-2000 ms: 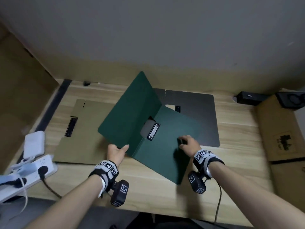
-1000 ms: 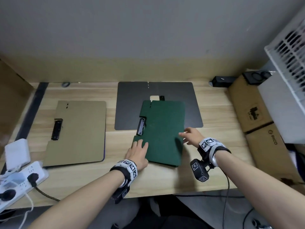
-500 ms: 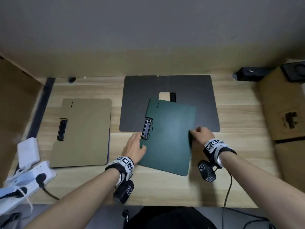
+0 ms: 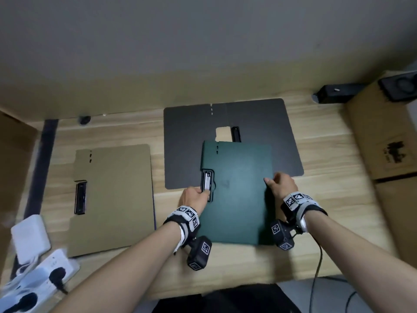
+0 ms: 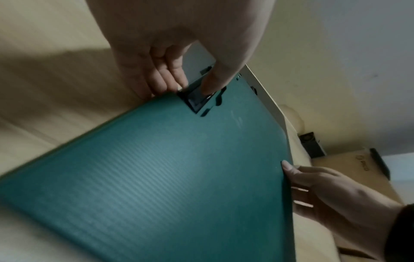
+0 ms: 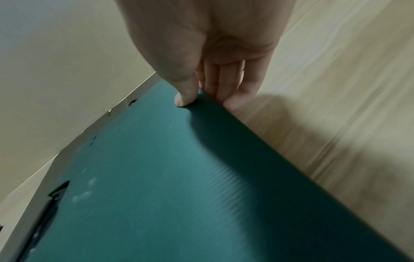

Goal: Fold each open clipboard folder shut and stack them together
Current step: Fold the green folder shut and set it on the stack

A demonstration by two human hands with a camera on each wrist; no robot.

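Nearest the desk's front edge, the green folder (image 4: 237, 190) lies folded shut, its far part overlapping the black folder (image 4: 187, 141). The left hand (image 4: 194, 197) grips it at the left edge, thumb laid on the metal clip (image 4: 207, 184) and fingers (image 5: 165, 74) curled under the edge beside it. The right hand (image 4: 282, 184) pinches the right edge, thumb on top and fingers (image 6: 226, 85) tucked beneath, so both hands are closed on the folder rather than spread. In the wrist views that edge seems raised slightly off the wooden desk (image 4: 225, 267), though blur makes this uncertain. The folder looks like thin, ribbed plastic board: probably light, fairly stiff, but liable to flex or spring open if held by one cover only. Its surface looks smooth, so a pinch across both covers at opposite edges, with the clip side as the firmer anchor, seems the safest hold. To the left, well apart, the tan folder (image 4: 112, 195) lies shut and flat, a likely base for the stack. Farther back, the black folder lies spread open, not yet folded.
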